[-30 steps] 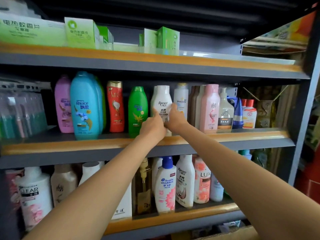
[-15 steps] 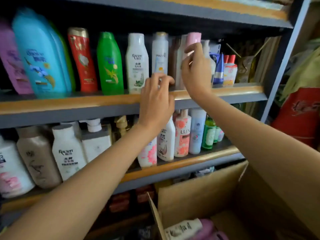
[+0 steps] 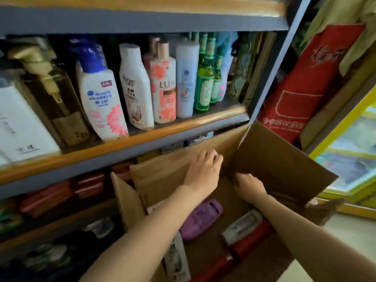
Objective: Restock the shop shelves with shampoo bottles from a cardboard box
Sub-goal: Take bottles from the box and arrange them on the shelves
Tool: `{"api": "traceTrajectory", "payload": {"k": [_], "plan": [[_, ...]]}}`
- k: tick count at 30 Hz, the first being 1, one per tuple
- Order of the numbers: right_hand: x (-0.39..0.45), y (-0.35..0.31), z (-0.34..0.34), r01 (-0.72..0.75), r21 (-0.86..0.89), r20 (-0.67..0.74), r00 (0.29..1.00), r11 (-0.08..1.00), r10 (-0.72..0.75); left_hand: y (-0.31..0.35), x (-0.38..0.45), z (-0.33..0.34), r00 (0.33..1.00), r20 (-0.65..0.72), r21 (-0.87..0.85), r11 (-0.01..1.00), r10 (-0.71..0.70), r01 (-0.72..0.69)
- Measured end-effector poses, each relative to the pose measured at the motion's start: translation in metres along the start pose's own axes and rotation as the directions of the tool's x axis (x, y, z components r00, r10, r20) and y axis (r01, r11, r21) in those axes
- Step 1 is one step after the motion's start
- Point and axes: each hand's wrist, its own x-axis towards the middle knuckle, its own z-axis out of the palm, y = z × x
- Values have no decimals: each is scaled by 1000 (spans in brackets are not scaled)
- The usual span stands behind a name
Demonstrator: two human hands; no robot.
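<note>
Brown cardboard box (image 3: 280,165) sits open at lower right of frame, flaps up so hands fit in. Left hand (image 3: 203,171) spread, empty. Right hand (image 3: 249,185) curled, probably empty; blurry. Purple bottle (image 3: 200,219), red bottle (image 3: 251,240) lie flat below hands. Shelf (image 3: 122,145) above, packed.

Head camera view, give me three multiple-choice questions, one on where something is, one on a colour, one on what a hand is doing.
1. Where does the purple bottle lie?
A. inside the cardboard box
B. on a shelf
C. on the floor

2. What colour is the cap of the white pump bottle with pink flowers?
A. green
B. blue
C. red

3. What does the left hand grip?
A. a bottle
B. a box flap
C. nothing

Answers: 1 A, it lies among bottles in the box; 2 B, blue pump top; 3 C, its fingers hold nothing.
</note>
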Motion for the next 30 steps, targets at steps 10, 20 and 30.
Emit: {"api": "traceTrajectory", "payload": {"k": [10,20,30], "plan": [[-14,31,109,668,-328,579,701,668,-416,25,-52,133,936,345,73,996,-76,54],[2,3,127,695,-299,572,679,654,-460,4,-65,142,843,516,77,988,-154,133],[11,-46,-95,424,231,-56,904,876,-423,-15,-17,30,494,786,-550,-56,-371,833]]}}
